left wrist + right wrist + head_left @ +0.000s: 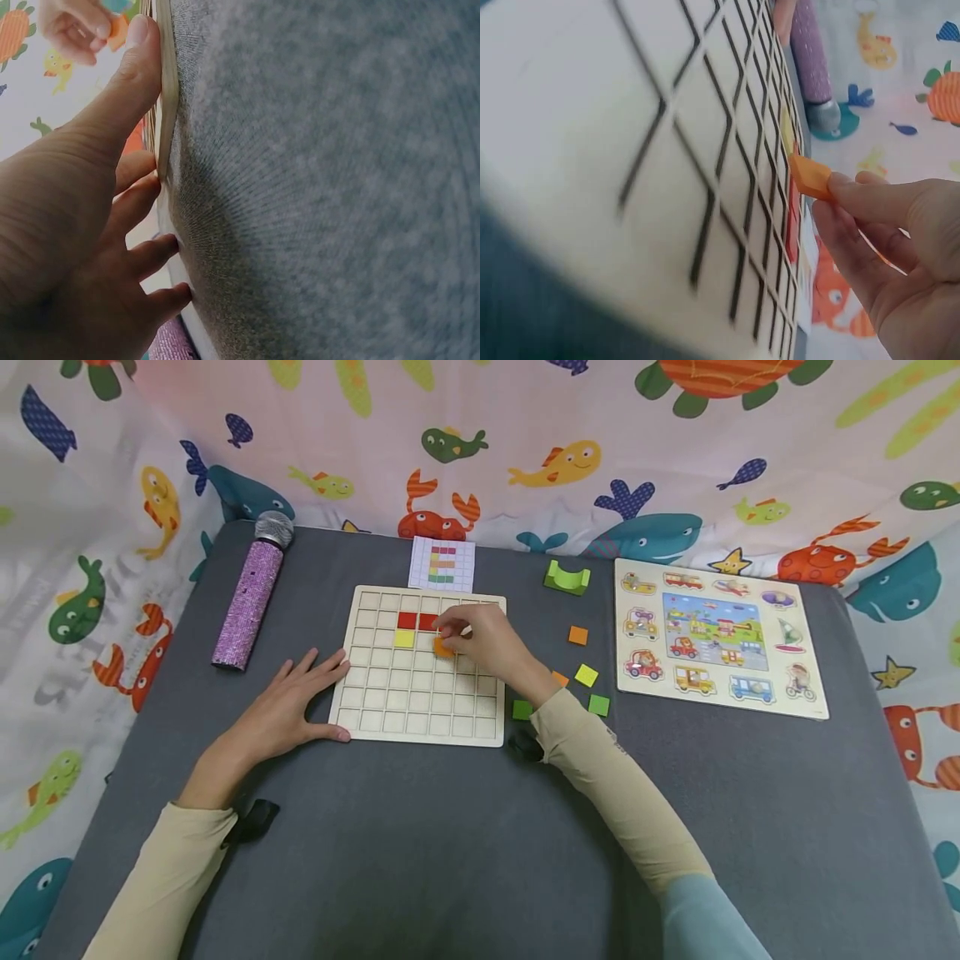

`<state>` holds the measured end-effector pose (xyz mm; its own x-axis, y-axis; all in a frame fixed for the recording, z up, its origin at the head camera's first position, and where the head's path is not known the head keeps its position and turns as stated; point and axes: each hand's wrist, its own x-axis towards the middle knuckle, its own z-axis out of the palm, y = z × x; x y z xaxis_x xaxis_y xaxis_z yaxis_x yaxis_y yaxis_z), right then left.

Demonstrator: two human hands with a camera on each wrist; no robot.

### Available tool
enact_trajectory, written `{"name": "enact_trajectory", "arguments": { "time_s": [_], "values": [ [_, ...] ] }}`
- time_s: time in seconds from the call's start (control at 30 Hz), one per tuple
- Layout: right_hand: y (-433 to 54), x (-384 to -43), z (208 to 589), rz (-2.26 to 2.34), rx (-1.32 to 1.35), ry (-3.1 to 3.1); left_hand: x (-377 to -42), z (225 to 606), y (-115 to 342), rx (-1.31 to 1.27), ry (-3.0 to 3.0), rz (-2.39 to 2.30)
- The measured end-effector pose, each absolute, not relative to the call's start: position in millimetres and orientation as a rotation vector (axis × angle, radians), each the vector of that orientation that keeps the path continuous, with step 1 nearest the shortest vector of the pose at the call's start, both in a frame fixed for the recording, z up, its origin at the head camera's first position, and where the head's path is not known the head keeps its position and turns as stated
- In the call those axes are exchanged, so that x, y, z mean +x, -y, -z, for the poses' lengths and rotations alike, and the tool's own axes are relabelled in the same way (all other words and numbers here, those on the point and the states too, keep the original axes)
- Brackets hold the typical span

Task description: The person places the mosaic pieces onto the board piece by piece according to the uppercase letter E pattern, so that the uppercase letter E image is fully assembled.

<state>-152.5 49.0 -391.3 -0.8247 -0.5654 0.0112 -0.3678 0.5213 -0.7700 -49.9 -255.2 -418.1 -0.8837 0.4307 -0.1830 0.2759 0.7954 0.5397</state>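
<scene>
A pale wooden grid board (408, 702) lies on the grey table. Thumb and fingertips of my left hand (288, 710) rest at its left edge, the fingers spread and fairly straight. Over the board's upper half, my right hand (491, 643) pinches an orange square tile (812, 177) between thumb and fingers. The tile is tilted close over the grid in the right wrist view. Red tiles (407, 627) sit in one row of cells, partly hidden by the right hand. Directly below the left red one is a yellow tile (403, 638).
Behind the board lies a pattern card (442, 578) with coloured squares. Loose orange (577, 635), yellow (587, 675) and green tiles (598, 705) lie to the right, near a green curved block (566, 578). A vehicle puzzle (630, 643) is farther right; a glittery microphone (251, 593) lies left.
</scene>
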Motion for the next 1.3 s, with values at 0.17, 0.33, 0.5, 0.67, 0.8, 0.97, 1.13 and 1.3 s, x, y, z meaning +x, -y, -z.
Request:
{"name": "enact_trajectory", "arguments": {
  "time_s": [0.17,0.33,0.5,0.67,0.8,0.97,1.13,1.3],
  "values": [
    [-25.5,-149.4,395.5,1.242,-0.807,-2.482,-49.9,418.4,254.4,0.534,-2.682,-0.736],
    [-8.7,-148.3,399.1,1.282,-0.802,-2.47,-50.6,418.3,253.0,0.531,-2.678,-0.735],
    [-1.0,-146.6,404.1,1.254,-0.832,-2.468,-50.5,418.1,253.1,0.528,-2.677,-0.729],
    [1.5,-144.4,407.3,1.165,-0.853,-2.48,-50.6,417.4,253.4,0.525,-2.679,-0.721],
    [3.0,-144.3,406.6,1.109,-0.853,-2.506,-50.7,416.7,253.1,0.523,-2.681,-0.718],
    [4.6,-144.7,407.5,1.086,-0.854,-2.53,-50.8,416.4,253.4,0.524,-2.682,-0.721],
    [5.0,-144.2,409.4,1.089,-0.85,-2.539,-50.5,415.9,254.1,0.523,-2.681,-0.715],
    [3.6,-144.3,409.8,1.073,-0.846,-2.513,-49.8,415.8,254.7,0.524,-2.677,-0.714]
  ]
}}
